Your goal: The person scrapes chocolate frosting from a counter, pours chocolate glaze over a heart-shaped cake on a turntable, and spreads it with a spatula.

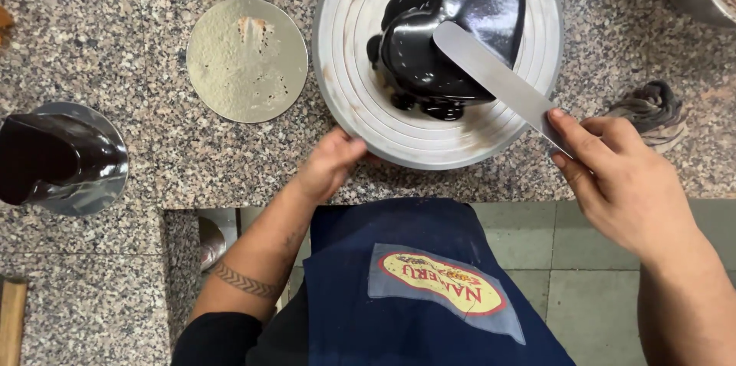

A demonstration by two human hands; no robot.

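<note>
A heart-shaped cake (452, 29) covered in glossy dark chocolate glaze sits on a round white turntable (360, 98) on the granite counter. Glaze has dripped onto the turntable at the cake's near side. My right hand (621, 178) grips the handle of a long flat metal spatula (494, 75), whose blade lies across the cake's near right side. My left hand (331, 163) rests on the turntable's near rim, fingers curled at its edge.
A round silver cake board (247, 59) lies left of the turntable. Another glazed heart cake (54, 157) on a silver board sits at the far left. A crumpled cloth (652, 109) lies at the right. The counter edge (230, 209) runs just below my hands.
</note>
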